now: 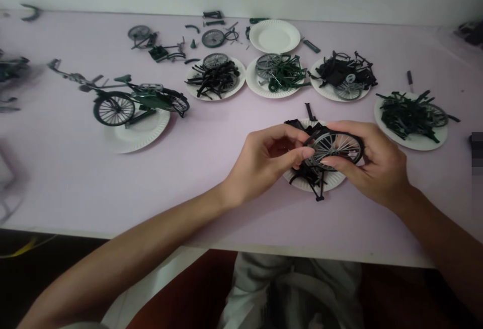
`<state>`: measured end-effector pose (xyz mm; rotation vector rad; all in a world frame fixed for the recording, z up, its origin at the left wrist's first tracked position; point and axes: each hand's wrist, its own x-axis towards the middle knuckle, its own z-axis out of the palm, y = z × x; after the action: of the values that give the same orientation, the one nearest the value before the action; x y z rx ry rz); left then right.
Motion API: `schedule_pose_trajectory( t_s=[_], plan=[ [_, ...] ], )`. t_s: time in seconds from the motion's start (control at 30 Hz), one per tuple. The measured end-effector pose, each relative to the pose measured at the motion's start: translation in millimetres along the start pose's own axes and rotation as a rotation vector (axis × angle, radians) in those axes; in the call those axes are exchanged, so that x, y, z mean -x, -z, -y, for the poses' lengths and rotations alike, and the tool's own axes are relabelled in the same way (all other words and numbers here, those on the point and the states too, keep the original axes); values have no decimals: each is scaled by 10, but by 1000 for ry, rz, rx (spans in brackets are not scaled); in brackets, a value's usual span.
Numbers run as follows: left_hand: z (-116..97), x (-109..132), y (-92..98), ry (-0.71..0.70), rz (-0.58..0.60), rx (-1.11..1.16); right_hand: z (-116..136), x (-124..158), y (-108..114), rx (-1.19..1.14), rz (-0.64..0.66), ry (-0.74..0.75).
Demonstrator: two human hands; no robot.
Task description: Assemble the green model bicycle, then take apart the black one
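Observation:
Both hands meet over a white paper plate (334, 182) near the table's front edge. My right hand (372, 160) grips a small spoked model wheel (334, 147) with a black tyre, fingers curled round its rim. My left hand (264, 160) is closed in a pinch against the wheel's left side. What its fingertips hold is hidden. Black model bicycle parts (310, 175) lie on the plate under the hands, and one black piece (310, 111) sticks out behind them.
A built green model bicycle (139, 100) rests partly on a paper plate (141, 133) at left. Plates of black parts (215, 77), (345, 75) and green parts (281, 72), (411, 115) stand behind, with a bare plate (274, 36) and loose pieces (162, 47) further back.

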<state>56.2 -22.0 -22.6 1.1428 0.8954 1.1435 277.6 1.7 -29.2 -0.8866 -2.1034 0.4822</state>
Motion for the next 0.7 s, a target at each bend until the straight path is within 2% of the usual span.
schedule_pose_trajectory(
  t_s=[0.37, 0.53, 0.7],
  plan=[
    [-7, 17, 10, -9, -1, -57, -21, 42, -25, -32, 163, 70],
    [-7, 2, 41, -67, 39, -72, -1, 74, -45, -4, 152, 102],
    [2, -26, 58, -46, 36, -46, 37, 54, -43, -44, 193, 51]
  ],
)
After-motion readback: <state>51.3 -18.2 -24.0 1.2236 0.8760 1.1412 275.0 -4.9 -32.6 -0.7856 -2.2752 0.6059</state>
